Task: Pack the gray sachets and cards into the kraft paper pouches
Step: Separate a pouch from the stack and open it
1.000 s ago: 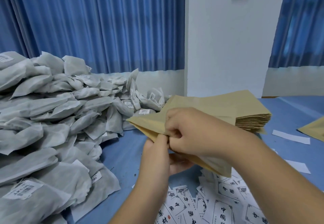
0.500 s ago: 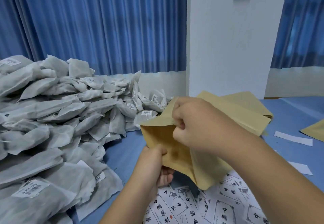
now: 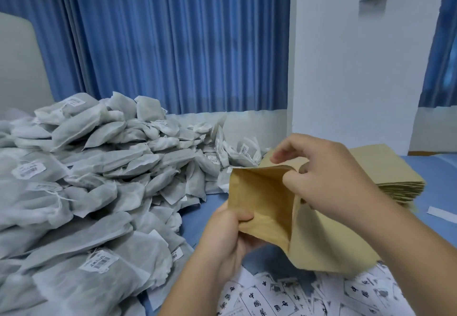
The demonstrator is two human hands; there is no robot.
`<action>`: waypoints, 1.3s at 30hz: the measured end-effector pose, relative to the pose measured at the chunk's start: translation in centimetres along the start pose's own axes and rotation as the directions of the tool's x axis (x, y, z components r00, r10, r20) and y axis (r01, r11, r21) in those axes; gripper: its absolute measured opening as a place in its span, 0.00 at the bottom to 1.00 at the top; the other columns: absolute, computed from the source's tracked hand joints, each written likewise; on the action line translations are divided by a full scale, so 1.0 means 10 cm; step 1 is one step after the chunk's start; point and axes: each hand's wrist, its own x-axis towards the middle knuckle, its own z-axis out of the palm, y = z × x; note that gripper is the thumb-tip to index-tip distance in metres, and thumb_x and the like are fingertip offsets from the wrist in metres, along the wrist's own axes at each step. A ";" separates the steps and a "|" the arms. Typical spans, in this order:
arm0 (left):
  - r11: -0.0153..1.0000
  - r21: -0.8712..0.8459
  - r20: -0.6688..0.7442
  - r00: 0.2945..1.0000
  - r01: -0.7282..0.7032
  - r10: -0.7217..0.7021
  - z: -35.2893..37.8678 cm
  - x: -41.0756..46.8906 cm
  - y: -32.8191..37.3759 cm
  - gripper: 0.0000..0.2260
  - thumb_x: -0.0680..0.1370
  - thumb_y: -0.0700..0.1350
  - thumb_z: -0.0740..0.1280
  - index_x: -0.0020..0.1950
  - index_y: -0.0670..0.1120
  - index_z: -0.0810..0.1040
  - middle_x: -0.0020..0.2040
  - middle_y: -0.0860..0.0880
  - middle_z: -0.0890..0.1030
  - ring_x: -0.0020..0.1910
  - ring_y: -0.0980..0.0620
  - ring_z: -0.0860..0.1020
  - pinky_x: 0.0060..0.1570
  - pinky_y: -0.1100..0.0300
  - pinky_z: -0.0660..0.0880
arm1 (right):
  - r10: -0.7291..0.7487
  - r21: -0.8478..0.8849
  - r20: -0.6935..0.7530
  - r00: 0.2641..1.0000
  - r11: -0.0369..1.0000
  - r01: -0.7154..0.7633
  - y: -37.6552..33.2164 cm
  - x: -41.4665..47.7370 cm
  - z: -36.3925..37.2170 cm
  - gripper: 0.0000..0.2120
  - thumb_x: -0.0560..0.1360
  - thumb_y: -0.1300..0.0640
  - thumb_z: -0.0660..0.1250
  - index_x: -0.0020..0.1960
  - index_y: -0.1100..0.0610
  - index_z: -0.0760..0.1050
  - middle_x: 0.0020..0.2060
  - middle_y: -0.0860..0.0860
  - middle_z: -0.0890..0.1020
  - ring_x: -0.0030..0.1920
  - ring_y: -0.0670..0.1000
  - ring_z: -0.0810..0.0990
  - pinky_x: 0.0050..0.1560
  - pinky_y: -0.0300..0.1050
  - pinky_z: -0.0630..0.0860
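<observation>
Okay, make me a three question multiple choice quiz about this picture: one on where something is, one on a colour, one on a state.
1. Where does the heap of gray sachets lie, relative to the held kraft pouch?
A) to its right B) to its left C) inside it
2. What colour is the curtain?
A) red B) green C) blue
3. How is the held kraft pouch?
A) mouth spread open B) sealed flat C) torn in half

Key: 1 B, the heap fills the left side. 2 C, blue pleats hang behind the heap. 3 A, the left hand and right hand hold its edges apart, showing the inside.
</observation>
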 end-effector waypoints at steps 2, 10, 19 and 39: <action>1.000 -0.013 0.020 1.000 -0.011 0.011 -0.01 -0.07 0.08 0.16 0.76 0.29 0.55 0.59 0.38 0.74 0.44 0.39 0.82 0.37 0.44 0.80 0.33 0.53 0.80 | 0.015 0.037 -0.018 1.000 0.999 -0.014 -0.09 0.03 0.04 0.17 0.67 0.67 0.65 0.41 0.45 0.80 0.39 0.36 0.81 0.30 0.34 0.75 0.29 0.28 0.69; 0.884 0.407 -0.189 0.925 -0.232 0.330 -0.06 -0.17 0.38 0.19 0.76 0.34 0.62 0.62 0.54 0.70 0.48 0.49 0.78 0.25 0.54 0.79 0.25 0.59 0.76 | 0.114 0.058 0.058 0.992 0.991 -0.118 -0.29 0.28 0.26 0.17 0.70 0.66 0.65 0.37 0.44 0.82 0.21 0.34 0.75 0.25 0.36 0.74 0.25 0.28 0.64; -0.050 0.995 0.093 0.662 -0.084 0.744 -0.40 0.00 1.41 0.10 0.76 0.42 0.62 0.55 0.51 0.77 0.54 0.53 0.76 0.54 0.51 0.76 0.51 0.58 0.71 | 0.135 0.076 0.040 0.990 0.988 -0.138 -0.16 0.30 0.38 0.19 0.69 0.68 0.65 0.38 0.43 0.81 0.23 0.36 0.75 0.27 0.40 0.72 0.28 0.30 0.63; -0.181 0.793 -0.256 0.587 0.582 0.768 -1.51 0.29 2.58 0.28 0.75 0.58 0.66 0.68 0.44 0.63 0.64 0.41 0.71 0.62 0.39 0.71 0.59 0.43 0.71 | 0.091 0.037 0.111 0.990 0.995 -0.096 -0.13 0.26 0.51 0.21 0.69 0.67 0.64 0.38 0.39 0.78 0.20 0.36 0.74 0.22 0.44 0.70 0.27 0.33 0.67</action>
